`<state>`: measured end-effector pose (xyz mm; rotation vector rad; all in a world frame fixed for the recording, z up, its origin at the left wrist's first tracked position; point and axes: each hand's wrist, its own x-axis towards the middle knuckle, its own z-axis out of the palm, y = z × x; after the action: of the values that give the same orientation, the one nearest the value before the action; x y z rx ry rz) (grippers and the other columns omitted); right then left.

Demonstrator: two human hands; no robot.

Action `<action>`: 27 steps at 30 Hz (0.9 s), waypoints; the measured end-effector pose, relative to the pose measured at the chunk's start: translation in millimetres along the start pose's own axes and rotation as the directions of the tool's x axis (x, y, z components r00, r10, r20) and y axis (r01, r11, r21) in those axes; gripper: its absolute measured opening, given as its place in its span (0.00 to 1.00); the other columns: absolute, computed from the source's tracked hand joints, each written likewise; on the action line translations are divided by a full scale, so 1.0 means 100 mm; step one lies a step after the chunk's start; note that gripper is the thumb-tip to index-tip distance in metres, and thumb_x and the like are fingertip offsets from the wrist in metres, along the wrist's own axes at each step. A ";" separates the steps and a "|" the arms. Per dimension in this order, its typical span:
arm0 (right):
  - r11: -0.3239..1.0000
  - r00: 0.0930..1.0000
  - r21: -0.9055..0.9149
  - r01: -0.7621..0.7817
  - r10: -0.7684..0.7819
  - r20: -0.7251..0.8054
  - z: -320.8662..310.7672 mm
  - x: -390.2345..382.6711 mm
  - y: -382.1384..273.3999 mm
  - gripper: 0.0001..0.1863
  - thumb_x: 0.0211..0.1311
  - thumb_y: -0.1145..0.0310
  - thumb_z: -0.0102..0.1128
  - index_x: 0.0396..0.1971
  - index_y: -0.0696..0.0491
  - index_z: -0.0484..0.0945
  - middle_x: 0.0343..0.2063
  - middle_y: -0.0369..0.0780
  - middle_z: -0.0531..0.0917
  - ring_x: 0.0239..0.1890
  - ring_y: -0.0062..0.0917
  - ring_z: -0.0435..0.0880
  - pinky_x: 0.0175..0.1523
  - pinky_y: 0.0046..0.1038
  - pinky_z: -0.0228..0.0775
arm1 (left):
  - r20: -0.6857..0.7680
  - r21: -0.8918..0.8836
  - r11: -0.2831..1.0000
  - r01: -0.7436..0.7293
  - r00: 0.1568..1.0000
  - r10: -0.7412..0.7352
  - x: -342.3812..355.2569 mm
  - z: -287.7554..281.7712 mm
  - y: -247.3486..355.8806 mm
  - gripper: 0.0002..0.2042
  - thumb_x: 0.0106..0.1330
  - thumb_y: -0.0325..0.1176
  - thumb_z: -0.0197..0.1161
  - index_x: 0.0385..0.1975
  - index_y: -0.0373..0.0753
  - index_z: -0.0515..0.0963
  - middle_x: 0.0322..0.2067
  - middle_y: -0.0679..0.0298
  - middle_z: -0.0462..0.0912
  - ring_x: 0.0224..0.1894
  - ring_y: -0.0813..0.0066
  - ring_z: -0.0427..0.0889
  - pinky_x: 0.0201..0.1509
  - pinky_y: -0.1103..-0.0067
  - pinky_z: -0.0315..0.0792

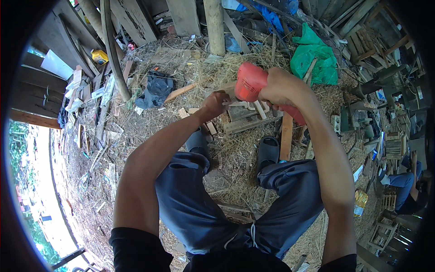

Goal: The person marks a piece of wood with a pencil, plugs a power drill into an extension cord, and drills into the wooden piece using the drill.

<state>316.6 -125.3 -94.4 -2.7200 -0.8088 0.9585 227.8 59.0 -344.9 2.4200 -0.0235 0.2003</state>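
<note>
My right hand (281, 88) is wrapped round the grip of a red power drill (250, 81). Its red lower end shows below my wrist, while its front end is hard to make out. To the left of the drill, the fingers of my left hand (214, 104) are pinched together at a small pale piece that I cannot make out. Beneath both hands lies a low wooden block (249, 124) made of boards. Thin pale wood strips (260, 110) rest on it, partly hidden by the drill and my right hand.
Straw and wood scraps cover the ground. A black plastic bag (156, 88) lies to the left, and a green plastic sheet (315, 56) at the far right. A plank (286, 136) lies by my right sandal (268, 152). Another person (403, 183) sits at the right edge.
</note>
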 end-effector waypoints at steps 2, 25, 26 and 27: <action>1.000 1.000 -0.009 0.004 -0.004 -0.017 0.01 -0.01 0.00 0.19 0.39 0.74 0.55 0.35 0.63 0.80 0.32 0.53 0.83 0.38 0.40 0.85 0.41 0.36 0.76 | -0.007 -0.012 1.000 -0.012 1.000 0.012 0.01 -0.01 0.03 0.12 0.47 0.30 0.71 0.33 0.40 0.80 0.33 0.59 0.80 0.34 0.60 0.82 0.39 0.70 0.77; 1.000 1.000 -0.023 -0.004 0.004 -0.003 -0.02 0.00 -0.02 0.17 0.39 0.74 0.54 0.32 0.63 0.80 0.26 0.50 0.84 0.31 0.36 0.86 0.37 0.34 0.77 | 0.001 0.014 1.000 0.007 1.000 -0.007 0.00 0.00 0.01 0.11 0.48 0.28 0.68 0.34 0.39 0.80 0.35 0.59 0.80 0.35 0.61 0.82 0.40 0.71 0.76; 1.000 1.000 -0.022 -0.005 0.005 -0.003 -0.02 0.00 -0.03 0.17 0.39 0.74 0.54 0.32 0.63 0.80 0.26 0.50 0.84 0.31 0.36 0.86 0.37 0.34 0.77 | 0.002 0.013 1.000 0.006 1.000 -0.006 0.00 0.00 0.02 0.11 0.48 0.28 0.68 0.34 0.39 0.80 0.35 0.59 0.80 0.35 0.61 0.82 0.40 0.71 0.76; 1.000 1.000 -0.024 -0.006 0.006 -0.007 -0.01 -0.01 -0.03 0.16 0.39 0.74 0.54 0.32 0.63 0.80 0.26 0.50 0.84 0.31 0.36 0.86 0.37 0.34 0.77 | 0.010 0.017 1.000 0.023 1.000 -0.023 0.00 0.00 0.04 0.11 0.48 0.28 0.68 0.34 0.39 0.80 0.35 0.59 0.80 0.35 0.61 0.82 0.40 0.71 0.76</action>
<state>315.6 -122.9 -92.1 -2.7463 -0.8167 0.9461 227.9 56.3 -342.4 2.4371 0.0018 0.1783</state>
